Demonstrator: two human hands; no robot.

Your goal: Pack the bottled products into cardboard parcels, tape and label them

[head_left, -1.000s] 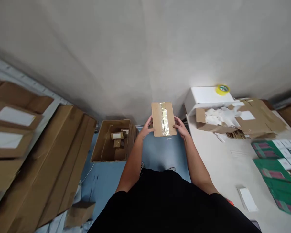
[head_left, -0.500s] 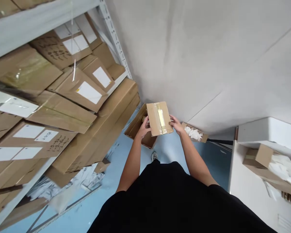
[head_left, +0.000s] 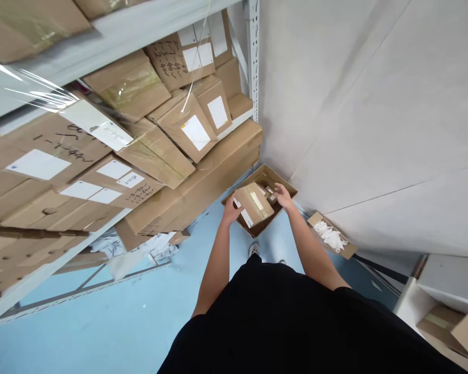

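Since 0.5 s ago: small taped box point(head_left: 253, 204) has come down from in front of the wall to just over the open carton point(head_left: 257, 231) on the blue floor point(head_left: 140, 311); head view has swung further toward the rack. Left of frame: labelled cartons point(head_left: 148, 156) stacked on shelving, close beside the open carton. Left hand point(head_left: 231, 210) on the box's near-left edge, fingers closed on it. Box tilted, tape seam up, above the carton's mouth; whether it rests on anything cannot be told. Right hand point(head_left: 284, 196) at the box's far-right end, fingers loosely spread; contact with the box not resolvable. Small packets point(head_left: 271, 193) lie in the carton beneath that hand. Judgement: the left hand seems to carry the weight, so that grip should hold until the box is supported; level the box, keep its corners off the carton rim, seat it flat beside the packets rather than on them. Far right: tray of white paper point(head_left: 329, 235) by the wall, well apart
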